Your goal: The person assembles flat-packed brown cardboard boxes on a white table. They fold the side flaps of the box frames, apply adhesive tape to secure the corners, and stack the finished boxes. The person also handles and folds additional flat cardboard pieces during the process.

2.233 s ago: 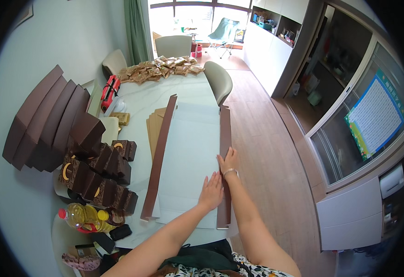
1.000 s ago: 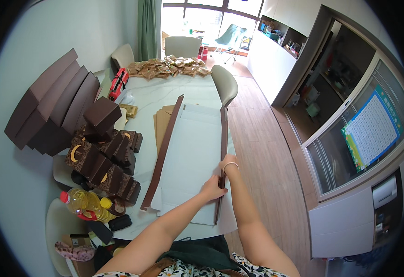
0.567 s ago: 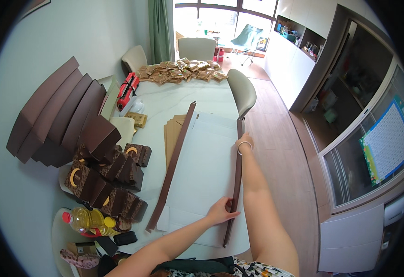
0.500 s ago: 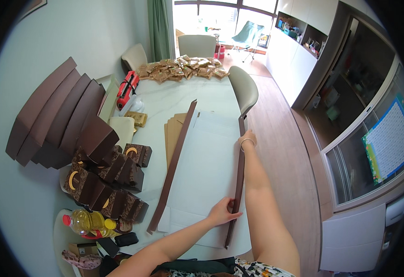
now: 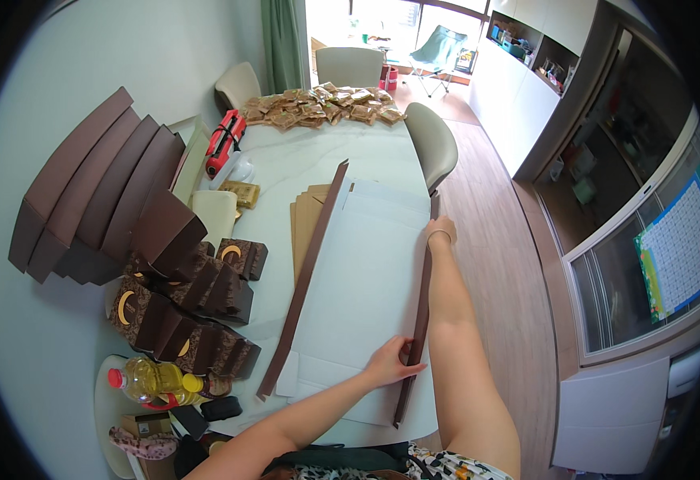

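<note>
A long, unfolded cardboard box blank (image 5: 358,280) lies on the marble-patterned table, its white inner side up. Brown flaps stand folded up along both of its long sides. My left hand (image 5: 390,362) pinches the right flap (image 5: 420,320) near its close end, thumb and fingers on either side. At the far end of that same flap, my right hand (image 5: 442,230) is closed around the edge, with its fingertips partly hidden. The left flap (image 5: 306,292) leans up with no hand on it.
Stacked dark brown boxes (image 5: 94,184) and patterned small boxes (image 5: 182,312) crowd the left. Below them are oil bottles (image 5: 154,380). Flat tan cardboard (image 5: 308,212) lies beside the blank. Wrapped packets (image 5: 318,106) and a red tool-like item (image 5: 226,144) sit farther back; a chair (image 5: 431,144) stands right.
The view has shifted slightly. Both hands keep their hold on the right flap, which tilts a little farther outward to the right at its far end.
</note>
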Demonstrator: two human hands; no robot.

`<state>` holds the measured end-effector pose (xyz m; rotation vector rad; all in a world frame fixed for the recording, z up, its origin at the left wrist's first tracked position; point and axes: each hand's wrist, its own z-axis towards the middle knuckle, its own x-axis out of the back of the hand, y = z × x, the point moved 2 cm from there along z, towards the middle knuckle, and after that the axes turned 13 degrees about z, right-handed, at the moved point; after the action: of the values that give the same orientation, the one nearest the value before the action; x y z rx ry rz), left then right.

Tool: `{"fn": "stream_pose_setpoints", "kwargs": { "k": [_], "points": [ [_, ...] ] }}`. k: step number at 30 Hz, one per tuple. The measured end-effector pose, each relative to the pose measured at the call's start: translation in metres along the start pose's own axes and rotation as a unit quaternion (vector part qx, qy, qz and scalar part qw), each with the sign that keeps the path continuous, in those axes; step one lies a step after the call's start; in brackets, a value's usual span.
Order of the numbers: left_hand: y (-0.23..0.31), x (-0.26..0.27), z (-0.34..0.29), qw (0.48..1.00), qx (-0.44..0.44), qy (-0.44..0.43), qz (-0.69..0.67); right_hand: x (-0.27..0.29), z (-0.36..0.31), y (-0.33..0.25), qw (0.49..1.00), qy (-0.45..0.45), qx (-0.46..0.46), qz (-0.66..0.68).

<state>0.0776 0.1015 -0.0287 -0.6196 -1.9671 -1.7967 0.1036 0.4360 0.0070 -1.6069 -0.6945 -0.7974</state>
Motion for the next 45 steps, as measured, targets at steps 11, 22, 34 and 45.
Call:
{"fn": "stream_pose_setpoints", "kwargs": {
  "k": [11, 22, 34, 45],
  "points": [
    [-0.006, -0.009, -0.002, 0.999, 0.020, -0.008, -0.046, 0.003, -0.052, 0.035, 0.995, -0.100, 0.011, 0.025],
    [0.007, -0.003, -0.008, 0.998, -0.012, 0.053, 0.024, 0.022, -0.252, 0.135, 0.986, -0.142, 0.040, 0.077],
    [0.035, 0.103, -0.009, 0.962, -0.118, 0.221, 0.107, 0.033, -0.244, 0.126, 0.989, -0.132, 0.055, 0.024],
    [-0.010, 0.150, -0.027, 0.876, -0.027, 0.339, 0.342, 0.030, -0.243, 0.130, 0.990, -0.122, 0.051, 0.046]
  ]
}}
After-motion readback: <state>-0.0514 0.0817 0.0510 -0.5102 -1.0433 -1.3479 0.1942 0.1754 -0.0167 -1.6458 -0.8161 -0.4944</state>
